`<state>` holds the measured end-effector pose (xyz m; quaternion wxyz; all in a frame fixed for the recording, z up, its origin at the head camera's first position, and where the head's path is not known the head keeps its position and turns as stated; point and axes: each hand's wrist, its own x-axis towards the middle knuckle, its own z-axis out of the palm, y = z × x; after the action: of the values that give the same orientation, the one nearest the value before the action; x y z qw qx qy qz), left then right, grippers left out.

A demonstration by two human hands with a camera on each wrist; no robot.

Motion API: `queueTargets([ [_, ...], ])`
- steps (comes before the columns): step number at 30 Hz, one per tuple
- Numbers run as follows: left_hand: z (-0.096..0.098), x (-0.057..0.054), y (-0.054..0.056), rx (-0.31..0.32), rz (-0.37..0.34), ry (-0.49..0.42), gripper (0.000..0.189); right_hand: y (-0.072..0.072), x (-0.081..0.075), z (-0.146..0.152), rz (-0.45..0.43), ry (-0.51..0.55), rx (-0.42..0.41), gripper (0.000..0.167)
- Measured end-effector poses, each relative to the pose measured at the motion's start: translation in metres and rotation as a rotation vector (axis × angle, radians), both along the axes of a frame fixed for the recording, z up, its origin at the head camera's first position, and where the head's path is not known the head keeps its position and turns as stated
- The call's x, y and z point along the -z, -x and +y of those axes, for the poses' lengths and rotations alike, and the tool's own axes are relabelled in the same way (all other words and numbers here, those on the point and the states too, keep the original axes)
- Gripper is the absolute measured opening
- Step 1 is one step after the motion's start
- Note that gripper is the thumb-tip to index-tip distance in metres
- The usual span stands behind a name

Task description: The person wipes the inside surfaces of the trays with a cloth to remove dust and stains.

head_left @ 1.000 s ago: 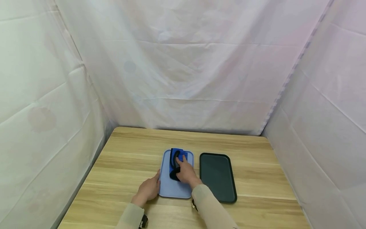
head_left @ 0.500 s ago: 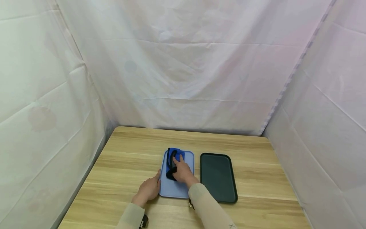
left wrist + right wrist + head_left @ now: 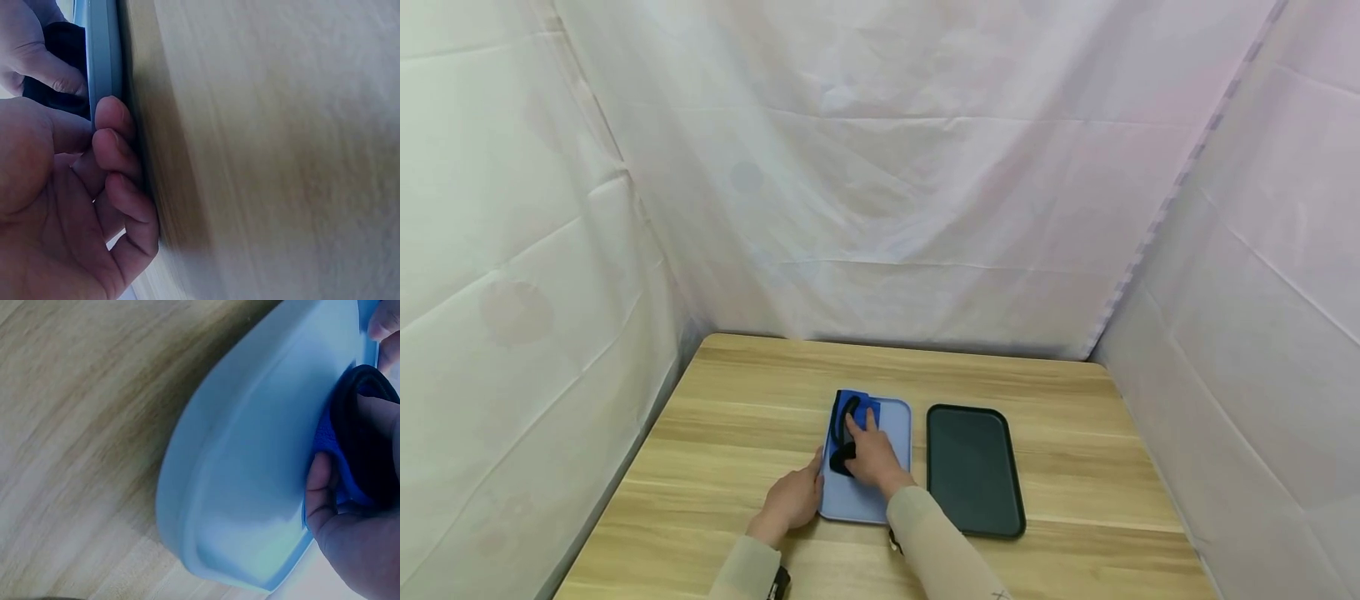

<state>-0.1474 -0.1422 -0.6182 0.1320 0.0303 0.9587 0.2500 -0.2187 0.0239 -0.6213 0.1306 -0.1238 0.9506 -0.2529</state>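
Observation:
On the light blue tray, against its left side, lies a blue-and-black fabric piece with a curved black strap. My right hand holds this piece. In the right wrist view the thumb enters the piece's black loop, and a curled finger rests at its blue edge. My left hand grips the tray's left edge. The left wrist view shows several curled fingertips against the outer wall of the rim, with the thumb over it. The palm side of the right hand is partly hidden.
A dark green tray lies just right of the light blue one, a narrow gap between them. Both are on a wood-grain table. White curtains hang behind the table and along its sides.
My right hand has slid the fabric piece leftward across the light blue tray to its left side. My left hand has stayed at the tray's edge.

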Motion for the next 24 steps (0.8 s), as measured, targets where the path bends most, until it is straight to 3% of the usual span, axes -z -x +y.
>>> queueTargets([
  [16,0.001,0.002,0.0,0.016,0.041,0.001,0.054,-0.012,-0.006,-0.004,-0.029,-0.082,-0.013,0.087],
  [24,0.0,0.003,0.001,0.023,0.058,-0.004,0.054,-0.024,-0.005,-0.005,0.008,-0.088,-0.021,0.087],
])
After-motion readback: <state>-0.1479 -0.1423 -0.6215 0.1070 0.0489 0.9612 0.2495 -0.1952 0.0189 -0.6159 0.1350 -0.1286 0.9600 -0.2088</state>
